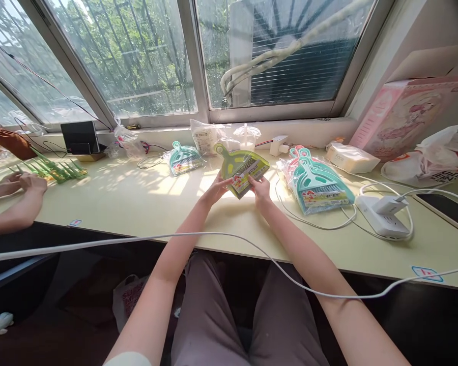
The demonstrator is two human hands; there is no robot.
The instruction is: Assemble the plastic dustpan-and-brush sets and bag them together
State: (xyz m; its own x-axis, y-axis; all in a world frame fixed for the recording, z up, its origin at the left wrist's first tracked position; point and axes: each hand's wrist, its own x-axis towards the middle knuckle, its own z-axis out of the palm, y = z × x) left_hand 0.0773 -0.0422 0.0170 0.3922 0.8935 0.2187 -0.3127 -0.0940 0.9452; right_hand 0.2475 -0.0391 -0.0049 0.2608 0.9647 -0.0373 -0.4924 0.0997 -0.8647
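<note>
Between my two hands is a yellow-green mini dustpan and brush set [239,161] in clear wrap, tilted, with a printed label across its front. My left hand [216,190] grips its lower left edge, fingers partly hidden behind it. On the lower right, my right hand [260,190] pinches it with the thumb over the label. To the right lies a pile of similar wrapped sets, a teal one [320,183] on top and a red one [295,156] partly showing beneath. Another teal set [183,159] rests on the table to the left.
A white cable crosses in front of my arms. At right are a power strip [383,216], a phone [448,211], a tissue pack [351,156] and a pink box [408,114]. A plastic cup [246,136] stands by the window. Another person's hands [26,188] are at far left near green stems [57,170].
</note>
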